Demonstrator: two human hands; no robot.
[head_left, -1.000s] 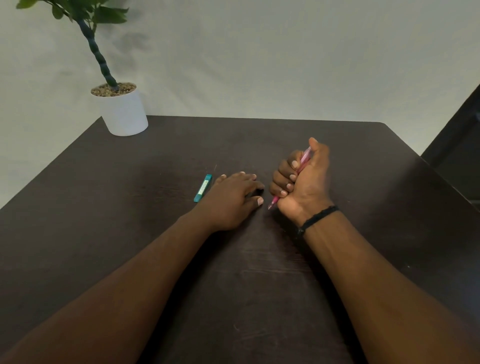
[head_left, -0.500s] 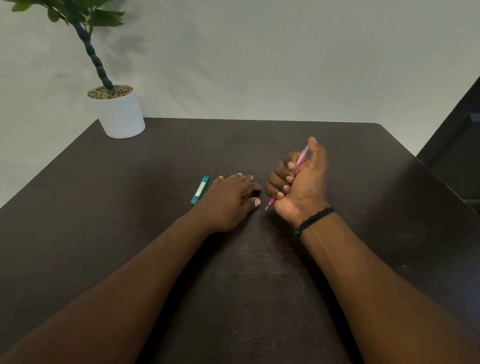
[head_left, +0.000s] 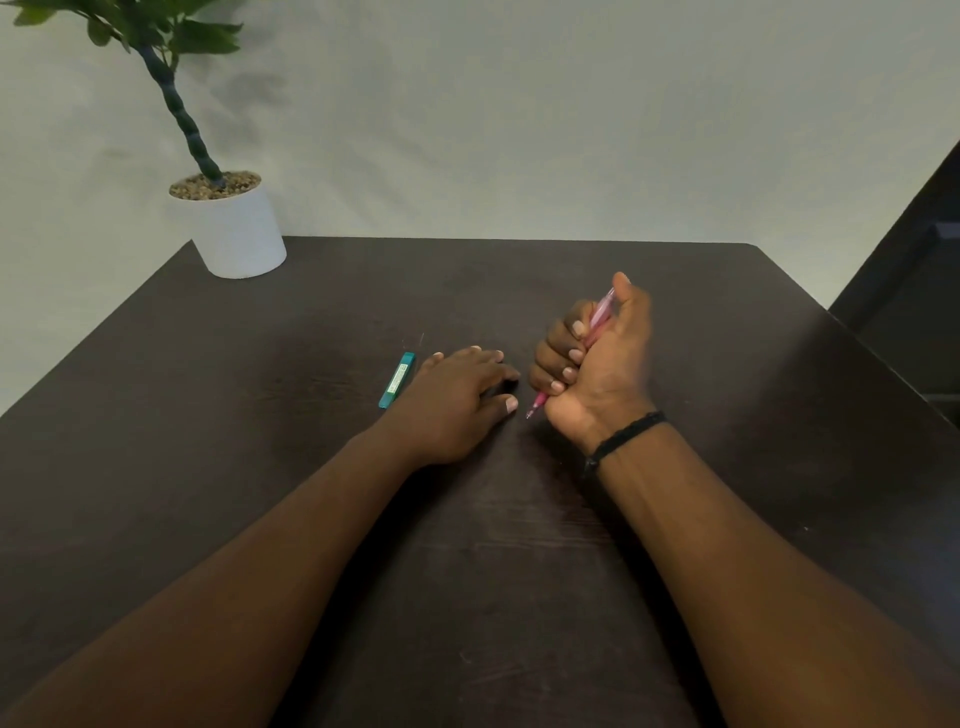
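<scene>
My right hand grips a pink mechanical pencil in a fist, tip pointing down toward the table and thumb over its top end. A black cord band sits on that wrist. My left hand rests palm down on the dark table, fingers spread flat. A small teal lead case lies just left of the left hand's fingers. Two thin leads lie beyond the case.
A white pot with a green plant stands at the table's far left corner. A pale wall rises behind the table. A dark piece of furniture stands off the right edge.
The view has shifted slightly. Both hands keep the same pose; the right thumb stays over the pencil's top end.
</scene>
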